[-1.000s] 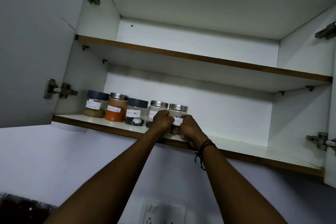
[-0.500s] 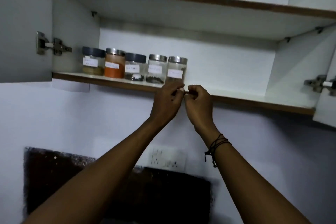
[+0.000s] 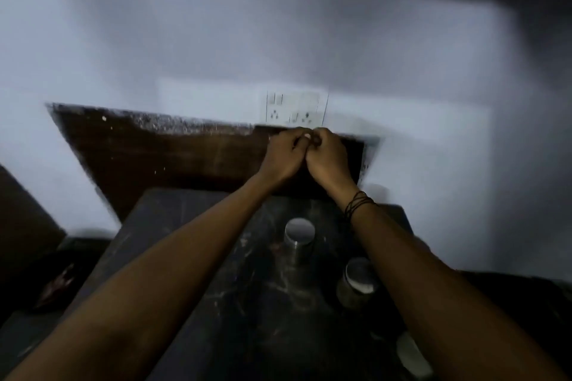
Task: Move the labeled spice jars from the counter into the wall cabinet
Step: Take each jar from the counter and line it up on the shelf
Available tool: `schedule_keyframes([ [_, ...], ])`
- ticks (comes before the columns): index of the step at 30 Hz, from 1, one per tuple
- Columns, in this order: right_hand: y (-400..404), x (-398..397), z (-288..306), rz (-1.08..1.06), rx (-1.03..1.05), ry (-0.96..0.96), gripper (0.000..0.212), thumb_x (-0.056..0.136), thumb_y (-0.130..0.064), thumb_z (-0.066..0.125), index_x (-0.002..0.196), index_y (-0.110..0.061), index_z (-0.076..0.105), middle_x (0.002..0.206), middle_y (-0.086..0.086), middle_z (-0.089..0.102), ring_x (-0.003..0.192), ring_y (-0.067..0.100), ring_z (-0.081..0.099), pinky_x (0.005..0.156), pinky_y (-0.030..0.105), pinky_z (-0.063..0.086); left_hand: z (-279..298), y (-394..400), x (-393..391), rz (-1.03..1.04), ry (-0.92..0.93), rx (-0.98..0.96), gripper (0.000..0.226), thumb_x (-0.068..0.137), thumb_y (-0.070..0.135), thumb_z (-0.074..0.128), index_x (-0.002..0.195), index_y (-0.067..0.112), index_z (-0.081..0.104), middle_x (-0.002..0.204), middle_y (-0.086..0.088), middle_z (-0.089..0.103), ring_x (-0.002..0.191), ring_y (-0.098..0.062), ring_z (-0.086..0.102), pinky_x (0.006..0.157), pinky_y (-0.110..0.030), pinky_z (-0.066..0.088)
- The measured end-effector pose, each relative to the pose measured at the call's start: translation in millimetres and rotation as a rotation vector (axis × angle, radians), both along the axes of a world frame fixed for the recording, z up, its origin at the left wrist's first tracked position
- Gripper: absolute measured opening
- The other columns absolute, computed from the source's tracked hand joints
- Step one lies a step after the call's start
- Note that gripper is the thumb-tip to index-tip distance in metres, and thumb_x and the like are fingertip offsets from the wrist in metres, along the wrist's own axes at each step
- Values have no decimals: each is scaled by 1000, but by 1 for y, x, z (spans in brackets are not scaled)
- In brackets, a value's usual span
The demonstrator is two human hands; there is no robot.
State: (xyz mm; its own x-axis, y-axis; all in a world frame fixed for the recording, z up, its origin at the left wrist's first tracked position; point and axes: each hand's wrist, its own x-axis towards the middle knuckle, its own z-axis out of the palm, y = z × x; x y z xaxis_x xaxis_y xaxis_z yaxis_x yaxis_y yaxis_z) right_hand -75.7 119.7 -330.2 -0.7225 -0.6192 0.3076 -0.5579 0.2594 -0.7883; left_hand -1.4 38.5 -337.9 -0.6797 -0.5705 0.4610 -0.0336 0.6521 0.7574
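Note:
My left hand (image 3: pixel 286 153) and my right hand (image 3: pixel 328 158) are side by side in the air over the back of the dark counter (image 3: pixel 247 303), fingers curled, fingertips touching each other, holding no jar. Below my forearms a jar with a silver lid (image 3: pixel 299 240) stands on the counter. A second silver-lidded jar (image 3: pixel 357 286) stands to its right, close to my right forearm. A third jar (image 3: pixel 411 353) shows partly at the bottom right, blurred. The wall cabinet is out of view.
A white socket plate (image 3: pixel 294 110) is on the pale wall just above my hands. A dark brown backsplash panel (image 3: pixel 170 158) runs behind the counter. The counter's left edge drops off to a dark area (image 3: pixel 46 272).
The view has swung down from the cabinet shelf to the counter. Both hands let go of the shelved jar and came down together, staying close with curled fingers.

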Motion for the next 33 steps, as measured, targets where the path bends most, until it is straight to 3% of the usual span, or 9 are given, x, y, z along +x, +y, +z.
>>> schedule_keyframes([
  [3, 10, 6, -77, -11, 195, -58, 20, 98, -20, 47, 111, -12, 60, 113, 14, 64, 99, 28, 63, 88, 42, 53, -67, 8, 2, -74, -199, 37, 25, 98, 7, 49, 104, 5, 73, 101, -11, 74, 92, -22, 68, 81, -30, 49],
  [7, 37, 21, -159, 32, 371, -84, 25, 95, -15, 50, 118, -12, 59, 123, 15, 58, 112, 29, 58, 98, 45, 49, -142, 24, 13, -181, -446, 93, 22, 98, 9, 48, 104, 7, 69, 98, -6, 69, 83, -12, 63, 76, -31, 51],
  [11, 50, 35, -199, 36, 528, -54, 39, 93, -18, 52, 131, -18, 52, 139, 12, 44, 124, 31, 48, 106, 47, 42, -181, 29, 17, -189, -533, 87, 25, 98, 9, 47, 116, 6, 64, 116, -11, 65, 106, -21, 61, 96, -39, 50],
  [16, 52, 46, -219, -24, 425, 2, 47, 91, -22, 60, 133, -14, 43, 139, 12, 39, 121, 28, 48, 96, 35, 46, -197, 32, 16, -131, -522, 160, 39, 103, 18, 44, 139, 3, 48, 140, -14, 51, 129, -23, 49, 110, -42, 39],
  [18, 51, 48, -226, -62, 385, -57, 48, 91, -24, 61, 134, -16, 40, 134, 12, 41, 116, 27, 50, 90, 31, 44, -202, 32, 16, -107, -499, 287, 45, 103, 21, 44, 145, 4, 42, 144, -15, 49, 132, -25, 48, 112, -46, 39],
  [21, 49, 48, -237, -42, 456, 39, 62, 87, -29, 64, 138, -25, 30, 137, 13, 36, 115, 25, 50, 96, 36, 50, -210, 30, 13, -43, -479, 555, 55, 102, 25, 47, 152, 12, 30, 149, -12, 45, 134, -27, 47, 111, -50, 41],
  [26, 50, 51, -243, -46, 465, 95, 74, 85, -33, 66, 144, -29, 21, 141, 14, 34, 119, 27, 50, 95, 42, 53, -213, 30, 14, -6, -426, 661, 47, 98, 20, 54, 143, 16, 42, 138, -11, 52, 122, -26, 56, 102, -49, 51],
  [29, 54, 47, -236, -44, 393, 107, 71, 86, -32, 67, 143, -26, 25, 145, 13, 34, 127, 32, 47, 98, 47, 50, -206, 34, 18, 11, -357, 625, 30, 100, 20, 50, 128, 11, 57, 123, -12, 61, 109, -26, 62, 97, -51, 52],
  [33, 58, 37, -218, -18, 153, 19, 78, 83, -33, 73, 145, -21, 28, 146, 5, 37, 129, 11, 41, 102, 30, 45, -192, 35, 25, 95, -254, 663, 35, 106, 27, 36, 111, 4, 61, 112, -20, 61, 103, -32, 60, 89, -46, 53],
])
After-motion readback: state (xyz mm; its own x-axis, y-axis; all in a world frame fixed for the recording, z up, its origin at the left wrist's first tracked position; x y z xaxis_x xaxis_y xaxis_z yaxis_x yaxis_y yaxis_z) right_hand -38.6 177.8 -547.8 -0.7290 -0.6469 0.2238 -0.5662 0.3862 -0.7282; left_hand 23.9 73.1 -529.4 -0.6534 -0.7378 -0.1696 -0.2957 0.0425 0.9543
